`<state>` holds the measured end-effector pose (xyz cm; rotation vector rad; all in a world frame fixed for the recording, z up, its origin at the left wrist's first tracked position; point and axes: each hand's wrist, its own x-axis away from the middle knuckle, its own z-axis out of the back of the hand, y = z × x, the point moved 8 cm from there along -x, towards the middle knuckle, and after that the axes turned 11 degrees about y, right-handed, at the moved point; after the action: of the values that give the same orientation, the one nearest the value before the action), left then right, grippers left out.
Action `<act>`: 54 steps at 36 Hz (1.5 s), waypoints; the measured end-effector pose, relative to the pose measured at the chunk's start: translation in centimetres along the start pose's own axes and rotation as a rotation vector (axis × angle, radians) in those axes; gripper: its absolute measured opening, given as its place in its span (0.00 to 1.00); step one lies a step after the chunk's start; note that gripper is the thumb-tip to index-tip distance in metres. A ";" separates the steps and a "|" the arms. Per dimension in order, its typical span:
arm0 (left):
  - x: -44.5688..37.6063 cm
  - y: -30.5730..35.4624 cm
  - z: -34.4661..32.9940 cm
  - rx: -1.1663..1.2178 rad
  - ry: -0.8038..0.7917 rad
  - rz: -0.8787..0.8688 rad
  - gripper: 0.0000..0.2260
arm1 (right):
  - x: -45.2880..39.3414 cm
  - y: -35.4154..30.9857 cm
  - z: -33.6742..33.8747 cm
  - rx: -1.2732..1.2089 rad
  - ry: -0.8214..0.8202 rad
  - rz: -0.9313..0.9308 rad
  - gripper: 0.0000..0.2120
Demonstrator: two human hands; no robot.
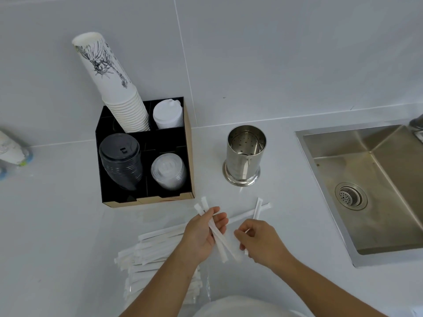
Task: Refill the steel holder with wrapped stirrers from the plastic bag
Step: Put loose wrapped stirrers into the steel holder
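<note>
Seemingly early in the job, a person stands at a white counter gathering wrapped stirrers. Their left hand (pixel 201 234) is half curled, palm up, with two or three paper-wrapped stirrers (pixel 216 236) lying across the palm under the thumb. Just to its right, the right hand (pixel 258 240) is closed in a light pinch on one more stirrer (pixel 257 209), whose upper end pokes out beyond the knuckles. Beyond both hands, well apart from them, stands the steel holder (pixel 243 156), upright, perforated inside, and empty as far as can be seen. Below and to the left of the left hand, partly under that forearm, lies a large loose heap of wrapped stirrers (pixel 155 250) on the clear plastic bag (pixel 207 287), and another stray stirrer (pixel 242 216) lies on the counter between the hands. So nothing is loaded yet; nearly the whole supply remains to go in. Beyond the left hand sits a black cup-and-lid organiser (pixel 144 156); far right of the right hand is a steel sink (pixel 366 179).
</note>
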<state>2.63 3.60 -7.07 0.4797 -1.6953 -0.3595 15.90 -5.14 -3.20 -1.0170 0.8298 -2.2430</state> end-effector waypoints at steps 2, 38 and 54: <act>-0.1 0.3 0.2 0.002 0.020 -0.001 0.09 | -1.1 1.4 0.9 -0.034 0.033 -0.075 0.08; 0.4 -0.8 -1.1 0.002 -0.167 0.053 0.30 | 0.2 -3.9 -0.4 -0.263 -0.158 0.005 0.05; -0.8 -0.9 0.8 0.073 -0.016 0.068 0.24 | -4.8 -3.7 2.5 0.225 0.064 0.314 0.03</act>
<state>2.01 3.19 -8.31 0.4723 -1.7405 -0.2537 19.86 -0.19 -1.47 -0.6645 0.6908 -2.0510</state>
